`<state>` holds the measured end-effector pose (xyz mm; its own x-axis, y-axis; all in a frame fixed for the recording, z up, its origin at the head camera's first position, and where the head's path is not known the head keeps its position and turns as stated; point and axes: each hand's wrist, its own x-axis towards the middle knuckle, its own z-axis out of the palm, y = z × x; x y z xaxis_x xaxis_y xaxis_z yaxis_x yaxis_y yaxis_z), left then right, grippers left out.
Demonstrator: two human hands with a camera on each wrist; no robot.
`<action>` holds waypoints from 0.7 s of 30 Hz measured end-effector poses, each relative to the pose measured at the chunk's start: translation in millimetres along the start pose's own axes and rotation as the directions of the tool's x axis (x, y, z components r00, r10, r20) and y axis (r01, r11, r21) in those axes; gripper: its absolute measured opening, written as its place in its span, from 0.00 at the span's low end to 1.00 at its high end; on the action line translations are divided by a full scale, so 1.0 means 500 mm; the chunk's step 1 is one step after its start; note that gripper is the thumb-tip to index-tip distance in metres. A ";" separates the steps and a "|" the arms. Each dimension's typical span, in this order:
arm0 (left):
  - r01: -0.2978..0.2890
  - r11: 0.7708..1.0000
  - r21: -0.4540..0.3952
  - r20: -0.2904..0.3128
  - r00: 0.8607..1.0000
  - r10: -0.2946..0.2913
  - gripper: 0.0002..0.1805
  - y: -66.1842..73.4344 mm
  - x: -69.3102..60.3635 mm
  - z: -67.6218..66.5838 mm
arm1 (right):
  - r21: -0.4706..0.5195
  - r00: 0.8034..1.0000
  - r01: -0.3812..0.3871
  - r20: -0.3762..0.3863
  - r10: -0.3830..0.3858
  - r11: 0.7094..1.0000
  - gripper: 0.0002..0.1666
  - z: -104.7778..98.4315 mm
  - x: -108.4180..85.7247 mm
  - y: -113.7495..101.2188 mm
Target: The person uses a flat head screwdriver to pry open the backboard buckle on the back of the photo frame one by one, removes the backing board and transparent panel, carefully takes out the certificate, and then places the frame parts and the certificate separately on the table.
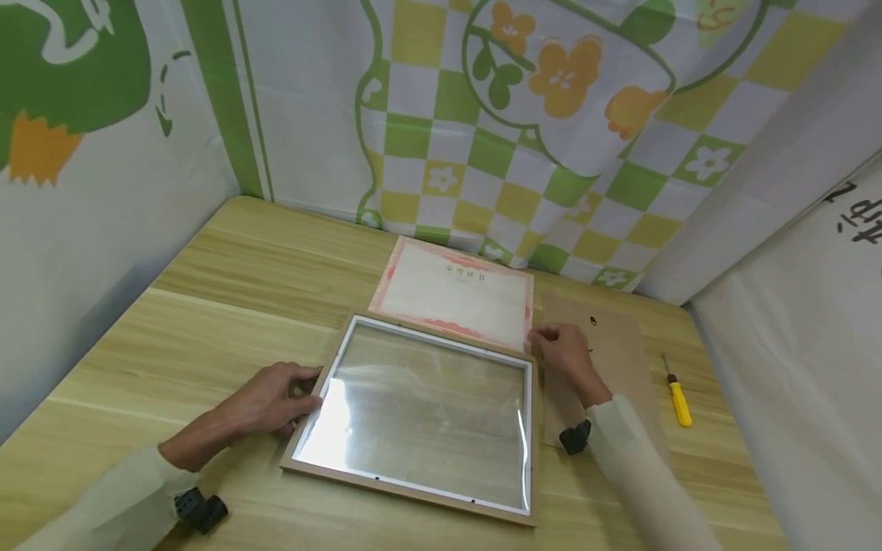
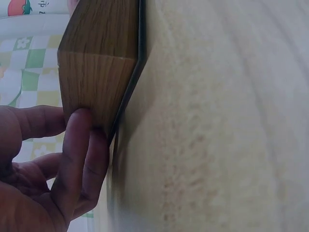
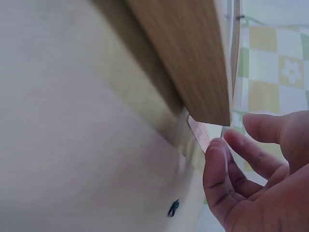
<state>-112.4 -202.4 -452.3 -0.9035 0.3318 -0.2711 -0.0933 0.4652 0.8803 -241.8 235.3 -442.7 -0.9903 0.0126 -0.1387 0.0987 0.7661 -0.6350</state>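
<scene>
A wooden picture frame (image 1: 413, 496) with a white inner rim and a clear pane (image 1: 427, 413) lies on the table in the head view. My left hand (image 1: 276, 398) grips its left side. In the left wrist view, the fingers (image 2: 77, 150) touch the wooden edge close to a corner. My right hand (image 1: 565, 352) is by the far right corner, fingers loosely bent. A small gap shows between that hand (image 3: 256, 174) and the corner in the right wrist view. Behind the frame lies a certificate (image 1: 462, 298) with a pink border, its near edge partly hidden by the frame.
A brown backing board (image 1: 620, 344) with a small dark hanger (image 1: 593, 321) lies at the right, partly beneath my right forearm. Farther right is a yellow-handled screwdriver (image 1: 678, 402). A patterned cloth (image 1: 455, 153) hangs along the table's back edge.
</scene>
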 end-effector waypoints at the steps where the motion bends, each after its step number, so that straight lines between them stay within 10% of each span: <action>1: 0.000 1.000 0.011 0.003 1.000 0.000 0.32 0.002 0.000 -0.001 | -0.007 1.000 0.000 0.011 0.000 1.000 0.18 0.000 -0.009 0.003; 5: -0.075 0.975 0.210 -0.052 0.995 0.088 0.33 0.014 -0.002 -0.003 | -0.009 0.999 0.021 0.038 -0.021 1.000 0.18 0.005 -0.036 0.016; 11: -0.194 0.828 0.526 -0.183 0.925 0.333 0.34 0.085 -0.004 0.017 | 0.030 0.997 -0.001 0.082 -0.002 1.000 0.22 0.011 -0.058 0.025; 16: -0.393 0.692 0.606 0.014 0.875 0.485 0.37 0.139 0.007 0.061 | 0.020 0.999 0.029 0.021 -0.030 0.999 0.21 0.019 -0.062 0.031; 21: -0.496 0.605 0.622 0.282 0.864 0.418 0.44 0.147 0.022 0.109 | 0.027 0.998 0.050 -0.043 -0.049 0.998 0.18 0.031 -0.064 0.038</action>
<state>-106.7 -119.9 -411.6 -0.7013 0.7125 0.0237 0.6521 0.6277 0.4251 -206.5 239.7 -462.0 -0.9972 0.0025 -0.0746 0.0513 0.7479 -0.6618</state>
